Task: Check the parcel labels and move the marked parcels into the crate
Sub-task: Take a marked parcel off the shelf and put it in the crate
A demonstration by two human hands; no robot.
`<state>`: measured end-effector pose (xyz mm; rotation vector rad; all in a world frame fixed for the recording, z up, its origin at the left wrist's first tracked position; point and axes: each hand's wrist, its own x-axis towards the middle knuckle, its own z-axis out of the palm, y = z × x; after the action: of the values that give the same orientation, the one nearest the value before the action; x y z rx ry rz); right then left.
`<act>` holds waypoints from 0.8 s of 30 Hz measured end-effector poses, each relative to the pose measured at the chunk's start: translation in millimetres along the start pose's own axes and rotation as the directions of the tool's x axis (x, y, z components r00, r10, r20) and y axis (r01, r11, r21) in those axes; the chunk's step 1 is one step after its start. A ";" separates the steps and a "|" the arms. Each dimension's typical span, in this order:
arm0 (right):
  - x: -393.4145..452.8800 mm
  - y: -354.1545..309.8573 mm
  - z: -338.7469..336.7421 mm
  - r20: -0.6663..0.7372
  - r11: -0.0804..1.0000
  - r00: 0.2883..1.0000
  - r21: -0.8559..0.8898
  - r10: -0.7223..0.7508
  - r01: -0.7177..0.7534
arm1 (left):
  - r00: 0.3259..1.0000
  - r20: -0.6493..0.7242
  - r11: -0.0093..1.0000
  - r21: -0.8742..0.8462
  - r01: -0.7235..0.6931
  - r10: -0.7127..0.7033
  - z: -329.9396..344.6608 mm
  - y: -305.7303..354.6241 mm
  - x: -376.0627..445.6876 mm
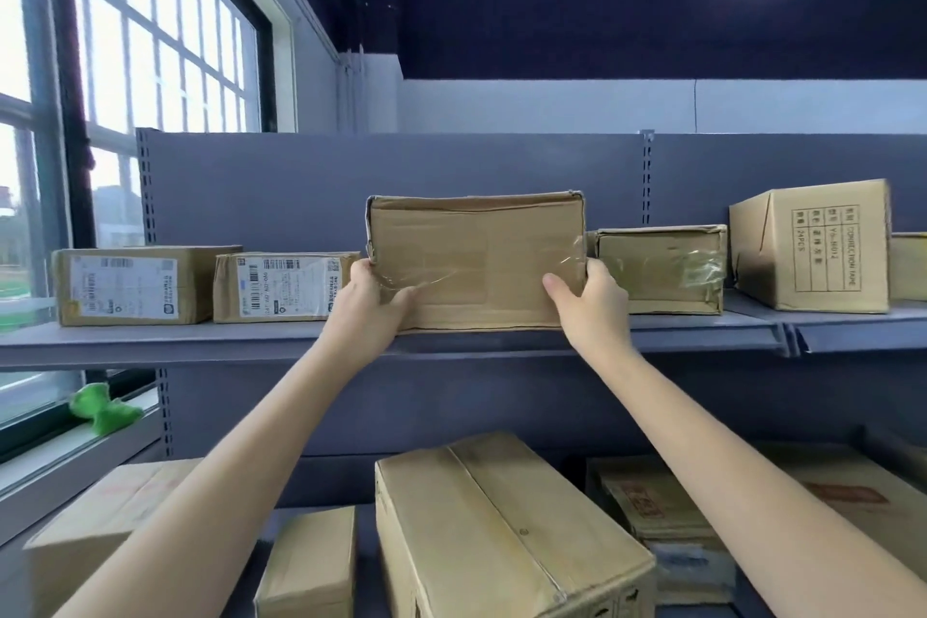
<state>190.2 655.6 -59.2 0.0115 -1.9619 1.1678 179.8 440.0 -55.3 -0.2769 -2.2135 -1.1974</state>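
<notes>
A brown cardboard parcel [476,256] stands on the grey upper shelf [200,341], its plain taped face toward me with no label showing. My left hand [373,299] grips its lower left corner, thumb on the front. My right hand [587,301] grips its lower right corner the same way. Left of it lie two labelled parcels, one far left [135,286] and one beside my left hand [283,286], both with white shipping labels facing me. No crate is in view.
To the right on the shelf sit a low taped box [662,269] and a taller printed box [812,243]. Several cardboard boxes fill the lower shelf, the largest [501,532] between my forearms. A window [125,65] and a green object [103,409] on its sill are at left.
</notes>
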 end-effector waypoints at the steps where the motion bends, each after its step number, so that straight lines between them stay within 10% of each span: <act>1: -8.3 -1.6 -6.2 -0.026 1.000 0.999 0.004 -0.030 0.030 | 1.000 -0.009 1.000 -0.016 -0.011 0.010 -3.5 0.4 -5.3; 24: -82.6 36.3 -45.3 0.017 0.916 0.998 0.398 -0.064 0.052 | 0.992 -0.108 0.894 -0.436 -0.107 0.066 -47.5 35.1 -49.4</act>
<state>259.1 677.9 -129.6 0.2994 -1.7041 1.5155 254.1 426.1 -40.8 -0.4873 -1.8094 -1.6211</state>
